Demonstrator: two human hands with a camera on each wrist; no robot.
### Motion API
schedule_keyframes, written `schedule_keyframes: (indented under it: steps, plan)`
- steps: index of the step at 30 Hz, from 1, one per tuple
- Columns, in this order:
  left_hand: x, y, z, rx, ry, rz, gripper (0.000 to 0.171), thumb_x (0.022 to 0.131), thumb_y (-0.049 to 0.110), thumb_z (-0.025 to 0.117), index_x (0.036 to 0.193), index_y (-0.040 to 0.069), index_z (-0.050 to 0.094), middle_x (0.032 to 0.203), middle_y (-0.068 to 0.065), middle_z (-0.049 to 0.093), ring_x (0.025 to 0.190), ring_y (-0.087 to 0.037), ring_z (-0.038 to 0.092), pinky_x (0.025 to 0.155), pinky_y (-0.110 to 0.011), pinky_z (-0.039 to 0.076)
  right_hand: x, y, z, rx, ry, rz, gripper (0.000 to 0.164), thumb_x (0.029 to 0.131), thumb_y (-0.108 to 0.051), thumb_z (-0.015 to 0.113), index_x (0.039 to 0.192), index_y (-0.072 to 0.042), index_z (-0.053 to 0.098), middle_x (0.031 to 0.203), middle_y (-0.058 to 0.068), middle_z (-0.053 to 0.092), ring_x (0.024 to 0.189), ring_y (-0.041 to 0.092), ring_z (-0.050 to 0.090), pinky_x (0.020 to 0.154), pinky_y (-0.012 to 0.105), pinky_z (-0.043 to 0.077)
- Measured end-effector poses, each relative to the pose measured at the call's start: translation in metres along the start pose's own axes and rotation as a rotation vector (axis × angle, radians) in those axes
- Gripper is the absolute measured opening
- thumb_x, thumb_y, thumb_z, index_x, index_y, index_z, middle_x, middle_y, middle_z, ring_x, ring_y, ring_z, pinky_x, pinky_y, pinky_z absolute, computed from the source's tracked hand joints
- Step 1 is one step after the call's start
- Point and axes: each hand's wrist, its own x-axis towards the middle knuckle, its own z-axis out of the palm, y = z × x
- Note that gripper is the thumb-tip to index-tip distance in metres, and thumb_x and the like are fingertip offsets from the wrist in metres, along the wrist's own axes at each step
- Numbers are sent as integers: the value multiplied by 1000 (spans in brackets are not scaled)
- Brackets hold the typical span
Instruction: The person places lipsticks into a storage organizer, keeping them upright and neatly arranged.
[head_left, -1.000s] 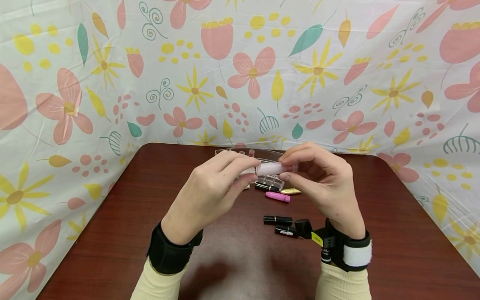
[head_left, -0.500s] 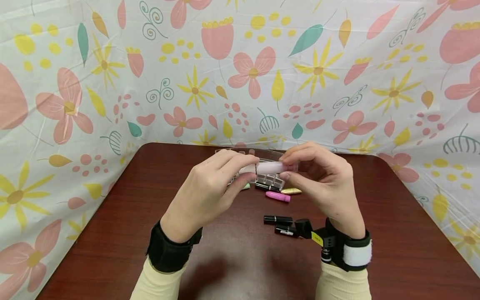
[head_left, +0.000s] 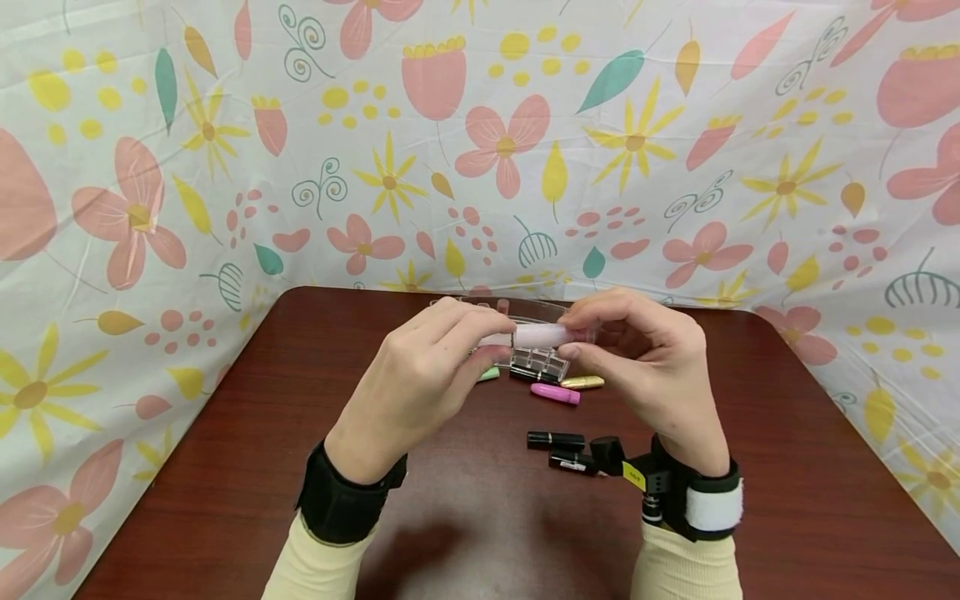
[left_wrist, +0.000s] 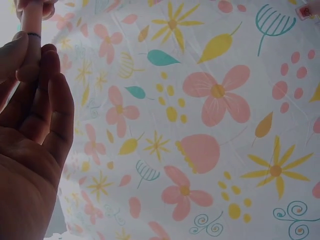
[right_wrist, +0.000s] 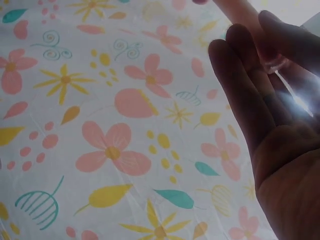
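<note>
Level between the two hands is a pale pink lipstick tube point(head_left: 540, 336) with a thin dark ring near its middle. My left hand point(head_left: 420, 375) pinches its left end between thumb and fingers, hiding part of it. My right hand point(head_left: 652, 358) pinches the right end, where a clear tip shows. In the left wrist view, the tube point(left_wrist: 32, 17) runs upward from the fingertips, its dark ring just above the thumb. From the right wrist, the tube's clear end point(right_wrist: 274, 65) is seen among the fingers.
Behind the hands lies a clear organizer point(head_left: 536, 311), partly hidden. Before it are a black tube point(head_left: 534, 374), a gold tube point(head_left: 582, 382), a pink tube point(head_left: 555, 393) and a green item point(head_left: 490, 374). Two black tubes point(head_left: 555, 440) lie nearer on the brown table point(head_left: 247, 467).
The left fingers and thumb have shifted slightly left along the tube, and more of the green item shows beneath them. The right hand stays nearly still.
</note>
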Motion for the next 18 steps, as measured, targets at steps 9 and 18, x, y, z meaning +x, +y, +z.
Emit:
schedule_keyframes:
  steps: [9,18]
  plan:
    - [0,0,8,1,-2,16,21,91,17,78,108,8,69,106,-3,69,103,-14,69,91,-23,56,5,7,8,-53,161,-26,36,82,20,70,117,17,60,109,15,72,92,19,71,78,23,59]
    - [-4,-5,19,0,-73,-31,32,89,20,80,114,8,64,109,-3,64,91,-11,62,78,-20,54,8,26,25,133,214,121,37,91,17,61,126,8,56,107,15,69,82,22,70,69,36,62]
